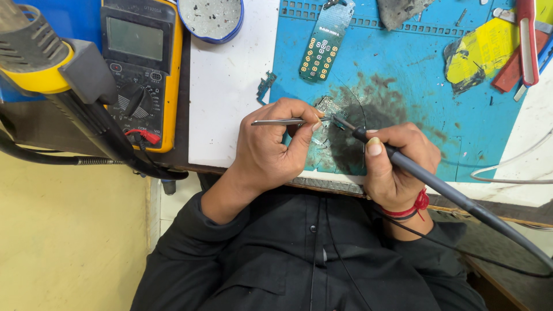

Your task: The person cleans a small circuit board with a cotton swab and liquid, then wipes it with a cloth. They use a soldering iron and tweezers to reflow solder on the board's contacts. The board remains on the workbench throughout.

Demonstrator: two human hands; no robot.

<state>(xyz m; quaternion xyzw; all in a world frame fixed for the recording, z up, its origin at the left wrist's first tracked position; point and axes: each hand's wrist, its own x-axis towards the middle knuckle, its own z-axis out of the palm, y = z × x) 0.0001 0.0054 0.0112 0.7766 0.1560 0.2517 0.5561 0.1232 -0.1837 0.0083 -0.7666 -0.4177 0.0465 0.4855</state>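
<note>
My left hand (271, 144) pinches thin metal tweezers (282, 122), their tips reaching right to a small circuit board (328, 106) on the blue work mat (403, 63). My right hand (397, 164) grips a dark grey soldering iron (438, 184) like a pen, its metal tip touching the same small board from the right. Both hands rest at the front edge of the mat, over a dark scorched patch. A red thread band circles my right wrist.
A yellow multimeter (141, 63) lies at the left, with a hot-air gun nozzle (40, 63) in front of it. A long keypad circuit board (322, 43) lies at the mat's back. A blue-rimmed dish (210, 20), yellow cloth (478, 55) and red-handled tools (527, 40) sit behind.
</note>
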